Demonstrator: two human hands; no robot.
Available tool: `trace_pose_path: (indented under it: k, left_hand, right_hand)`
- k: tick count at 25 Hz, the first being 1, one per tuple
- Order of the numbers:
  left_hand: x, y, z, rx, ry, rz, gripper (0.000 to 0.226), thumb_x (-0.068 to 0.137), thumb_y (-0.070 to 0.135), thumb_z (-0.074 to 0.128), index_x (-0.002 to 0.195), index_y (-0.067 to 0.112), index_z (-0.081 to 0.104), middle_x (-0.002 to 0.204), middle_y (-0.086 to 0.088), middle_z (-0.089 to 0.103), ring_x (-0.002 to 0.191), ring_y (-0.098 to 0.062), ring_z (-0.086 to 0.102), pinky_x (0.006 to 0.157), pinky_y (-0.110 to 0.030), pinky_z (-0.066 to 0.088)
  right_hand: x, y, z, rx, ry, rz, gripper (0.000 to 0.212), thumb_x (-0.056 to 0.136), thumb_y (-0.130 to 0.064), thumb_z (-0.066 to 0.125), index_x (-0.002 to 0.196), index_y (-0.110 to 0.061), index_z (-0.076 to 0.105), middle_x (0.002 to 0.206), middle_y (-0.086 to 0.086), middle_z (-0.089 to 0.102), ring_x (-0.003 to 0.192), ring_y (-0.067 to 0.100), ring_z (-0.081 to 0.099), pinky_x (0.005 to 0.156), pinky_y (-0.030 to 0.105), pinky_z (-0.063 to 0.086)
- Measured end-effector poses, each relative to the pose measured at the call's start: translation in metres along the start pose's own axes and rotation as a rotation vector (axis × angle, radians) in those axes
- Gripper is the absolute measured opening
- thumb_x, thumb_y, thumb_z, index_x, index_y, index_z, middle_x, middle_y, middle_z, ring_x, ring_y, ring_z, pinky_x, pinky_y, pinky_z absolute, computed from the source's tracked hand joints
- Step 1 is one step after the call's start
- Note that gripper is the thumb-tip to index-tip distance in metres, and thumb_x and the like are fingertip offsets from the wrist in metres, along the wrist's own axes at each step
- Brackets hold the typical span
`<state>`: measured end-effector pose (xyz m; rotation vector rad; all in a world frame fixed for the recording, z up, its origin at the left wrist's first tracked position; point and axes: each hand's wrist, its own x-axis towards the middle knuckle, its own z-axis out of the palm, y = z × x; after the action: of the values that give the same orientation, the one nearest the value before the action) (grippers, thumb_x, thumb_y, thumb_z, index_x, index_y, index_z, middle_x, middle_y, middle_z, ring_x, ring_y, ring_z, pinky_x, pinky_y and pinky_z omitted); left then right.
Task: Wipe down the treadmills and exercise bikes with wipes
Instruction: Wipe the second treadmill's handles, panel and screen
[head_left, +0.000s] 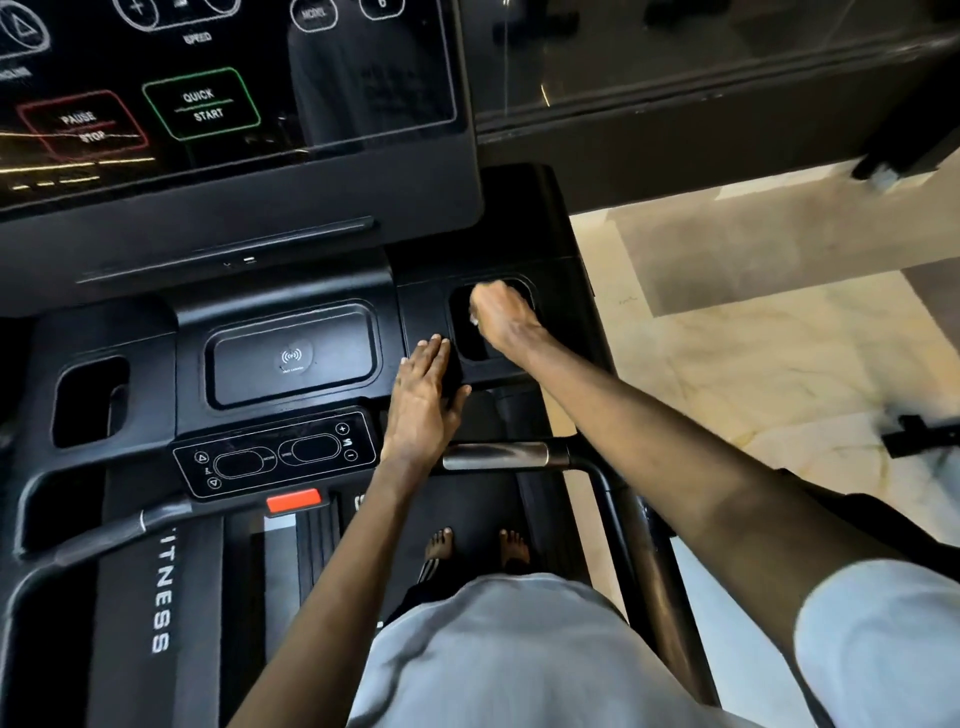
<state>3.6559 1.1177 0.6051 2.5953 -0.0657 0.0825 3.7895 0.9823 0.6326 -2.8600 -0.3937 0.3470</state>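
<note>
I stand on a black treadmill, facing its console (291, 358). My right hand (501, 317) reaches down into the right cup holder (470, 338) of the console, fingers curled round a white wipe (474, 320) of which only small bits show. My left hand (423, 395) lies flat with straight fingers on the console surface just left of that cup holder. The dark touch screen (208, 104) with its QUICK START and PAUSE STOP buttons rises above.
A second cup holder (88, 400) sits at the console's left. A control panel (275, 457) and red safety key (293, 501) are below the charging tray. A metal handlebar (498, 457) crosses under my arms. Pale marble floor (753, 338) lies to the right.
</note>
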Motion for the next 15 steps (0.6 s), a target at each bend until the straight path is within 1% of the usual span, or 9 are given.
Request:
trace_pose_path:
  k: [3, 5, 7, 8, 10, 12, 15]
  left_hand:
    - [0.000, 0.003, 0.000, 0.000, -0.012, 0.009, 0.066, 0.094, 0.024, 0.069, 0.151, 0.003, 0.042, 0.158, -0.013, 0.039, 0.150, -0.027, 0.030, 0.124, -0.043, 0.021]
    - [0.001, 0.001, 0.000, -0.009, -0.003, 0.001, 0.067, 0.094, 0.024, 0.070, 0.151, 0.004, 0.042, 0.158, -0.012, 0.039, 0.150, -0.026, 0.029, 0.125, -0.041, 0.017]
    - [0.001, 0.000, 0.000, -0.015, -0.010, -0.005, 0.067, 0.093, 0.023, 0.070, 0.151, 0.004, 0.042, 0.158, -0.012, 0.039, 0.150, -0.026, 0.029, 0.124, -0.039, 0.015]
    - [0.001, 0.000, 0.000, -0.017, -0.012, -0.006, 0.067, 0.093, 0.023, 0.070, 0.151, 0.004, 0.042, 0.158, -0.012, 0.039, 0.150, -0.026, 0.029, 0.124, -0.039, 0.015]
    - [0.002, 0.001, 0.000, -0.011, -0.013, -0.016, 0.067, 0.093, 0.024, 0.069, 0.151, 0.006, 0.042, 0.159, -0.011, 0.039, 0.151, -0.025, 0.028, 0.124, -0.038, 0.013]
    - [0.002, 0.002, 0.000, 0.002, -0.019, -0.018, 0.067, 0.095, 0.026, 0.068, 0.153, 0.007, 0.040, 0.160, -0.009, 0.036, 0.152, -0.023, 0.026, 0.125, -0.036, 0.011]
    - [0.002, 0.001, -0.001, 0.006, -0.014, -0.016, 0.067, 0.095, 0.026, 0.067, 0.154, 0.008, 0.038, 0.161, -0.008, 0.034, 0.152, -0.021, 0.024, 0.124, -0.034, 0.007]
  right_hand:
    - [0.004, -0.004, 0.018, 0.096, -0.034, 0.016, 0.018, 0.087, 0.005, 0.057, 0.096, -0.004, 0.070, 0.098, 0.018, 0.072, 0.095, 0.037, 0.069, 0.070, 0.037, 0.055]
    - [0.007, 0.003, 0.014, 0.129, -0.081, -0.075, 0.015, 0.085, 0.001, 0.059, 0.089, -0.005, 0.072, 0.095, 0.016, 0.073, 0.095, 0.035, 0.069, 0.075, 0.039, 0.057]
    - [0.005, 0.014, 0.008, 0.060, -0.162, -0.131, 0.013, 0.088, -0.003, 0.062, 0.095, -0.003, 0.073, 0.097, 0.017, 0.073, 0.097, 0.034, 0.070, 0.081, 0.042, 0.057]
    - [0.004, 0.018, 0.004, 0.019, -0.168, -0.115, 0.015, 0.090, -0.002, 0.061, 0.100, 0.000, 0.073, 0.099, 0.020, 0.072, 0.097, 0.036, 0.069, 0.081, 0.043, 0.057]
    - [0.003, 0.023, -0.002, -0.065, -0.118, -0.069, 0.019, 0.090, 0.005, 0.057, 0.105, 0.004, 0.069, 0.102, 0.025, 0.069, 0.099, 0.041, 0.068, 0.079, 0.043, 0.057]
    - [-0.002, 0.020, -0.005, -0.150, -0.134, -0.050, 0.024, 0.089, 0.010, 0.054, 0.108, 0.005, 0.067, 0.106, 0.024, 0.068, 0.102, 0.041, 0.067, 0.078, 0.041, 0.054]
    - [-0.010, 0.018, -0.007, -0.208, -0.312, -0.015, 0.025, 0.092, 0.006, 0.055, 0.113, 0.004, 0.067, 0.112, 0.020, 0.068, 0.102, 0.035, 0.068, 0.076, 0.035, 0.053]
